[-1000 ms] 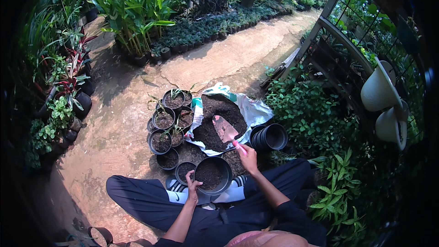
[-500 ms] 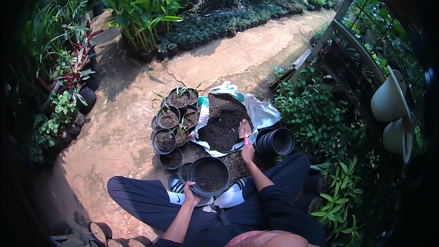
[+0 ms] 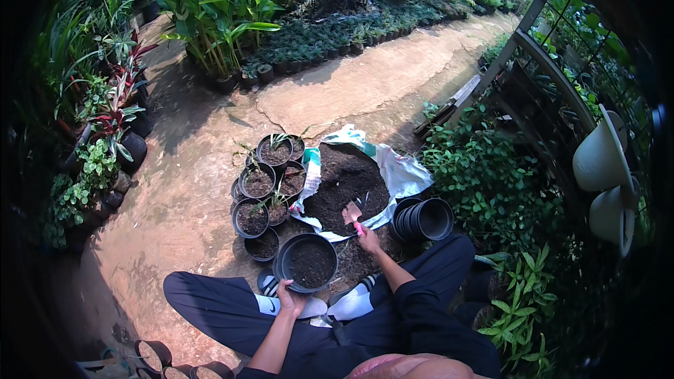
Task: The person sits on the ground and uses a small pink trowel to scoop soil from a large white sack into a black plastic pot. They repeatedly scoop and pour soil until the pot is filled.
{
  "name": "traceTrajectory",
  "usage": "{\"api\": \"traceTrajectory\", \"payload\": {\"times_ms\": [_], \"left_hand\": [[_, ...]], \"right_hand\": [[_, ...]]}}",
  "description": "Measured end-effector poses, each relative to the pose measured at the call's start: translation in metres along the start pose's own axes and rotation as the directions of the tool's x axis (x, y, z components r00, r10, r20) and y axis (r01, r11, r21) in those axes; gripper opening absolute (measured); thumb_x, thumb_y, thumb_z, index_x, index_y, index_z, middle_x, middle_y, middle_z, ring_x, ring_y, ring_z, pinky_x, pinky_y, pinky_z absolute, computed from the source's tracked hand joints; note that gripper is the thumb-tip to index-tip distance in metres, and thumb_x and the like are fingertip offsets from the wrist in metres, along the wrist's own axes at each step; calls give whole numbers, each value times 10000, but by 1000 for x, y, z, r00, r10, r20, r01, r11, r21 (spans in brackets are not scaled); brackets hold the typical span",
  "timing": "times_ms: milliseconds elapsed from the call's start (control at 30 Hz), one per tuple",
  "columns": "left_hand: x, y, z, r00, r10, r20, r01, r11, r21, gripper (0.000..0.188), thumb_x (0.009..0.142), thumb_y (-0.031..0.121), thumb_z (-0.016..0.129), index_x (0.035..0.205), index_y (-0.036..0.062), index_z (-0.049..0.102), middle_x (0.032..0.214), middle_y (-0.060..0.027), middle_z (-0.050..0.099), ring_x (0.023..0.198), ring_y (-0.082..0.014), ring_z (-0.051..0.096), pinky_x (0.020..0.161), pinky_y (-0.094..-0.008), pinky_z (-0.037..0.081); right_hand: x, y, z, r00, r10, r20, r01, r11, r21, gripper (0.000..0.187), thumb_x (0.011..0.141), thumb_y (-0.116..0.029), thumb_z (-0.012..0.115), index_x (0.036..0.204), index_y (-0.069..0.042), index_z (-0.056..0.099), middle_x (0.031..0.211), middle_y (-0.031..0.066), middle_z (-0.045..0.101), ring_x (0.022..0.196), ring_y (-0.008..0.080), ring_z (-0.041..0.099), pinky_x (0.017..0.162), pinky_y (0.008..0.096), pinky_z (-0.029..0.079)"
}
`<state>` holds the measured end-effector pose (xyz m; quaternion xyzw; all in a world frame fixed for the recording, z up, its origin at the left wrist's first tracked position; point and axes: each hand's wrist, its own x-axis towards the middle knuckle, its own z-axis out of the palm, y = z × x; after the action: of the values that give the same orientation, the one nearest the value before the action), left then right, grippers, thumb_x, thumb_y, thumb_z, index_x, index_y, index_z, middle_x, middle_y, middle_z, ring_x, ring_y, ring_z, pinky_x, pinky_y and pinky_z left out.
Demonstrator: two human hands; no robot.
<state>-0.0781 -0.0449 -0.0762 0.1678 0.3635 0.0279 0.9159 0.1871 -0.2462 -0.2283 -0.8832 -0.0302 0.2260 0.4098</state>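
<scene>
My left hand grips the near rim of a black plastic pot that has dark soil in its bottom. The pot sits in front of my crossed legs. In my right hand is a garden trowel with a pink handle, its blade over the soil near the bag's front edge. That soil fills an opened white plastic bag with its sides rolled down. Whether the blade tip is sunk in the soil, I cannot tell.
Several small black pots with seedlings stand left of the bag. A stack of empty black pots lies on its side to the right, beside leafy shrubs. Two pale hats hang at far right. More pots stand at lower left.
The trowel and my right hand have moved left and nearer, toward the bag's front edge. The pot in my left hand has shifted left and a little nearer.
</scene>
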Motion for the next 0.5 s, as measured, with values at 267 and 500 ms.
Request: {"api": "traceTrajectory", "payload": {"times_ms": [267, 500], "left_hand": [[10, -9, -2, 1000, -1, 32, 0, 999, 43, 713, 705, 311, 619, 1349, 34, 490, 1325, -132, 568, 1201, -307, 541, 1037, -456, 418], [9, -9, -8, 999, 35, 27, -37, 997, 70, 695, 717, 322, 608, 1342, 37, 496, 1309, -139, 576, 1182, -305, 557, 1011, -446, 437]], "right_hand": [[20, 25, 7, 961, 68, 266, -188, 868, 459, 287, 969, -148, 489, 1207, -74, 631, 805, 45, 613, 579, 133, 548, 508, 279, 447], [-15, -23, -7, 888, 165, 429, -427, 639, 639, 247, 1015, -105, 400, 1202, -101, 561, 735, -11, 500, 510, 65, 404, 438, 225, 326]]}}
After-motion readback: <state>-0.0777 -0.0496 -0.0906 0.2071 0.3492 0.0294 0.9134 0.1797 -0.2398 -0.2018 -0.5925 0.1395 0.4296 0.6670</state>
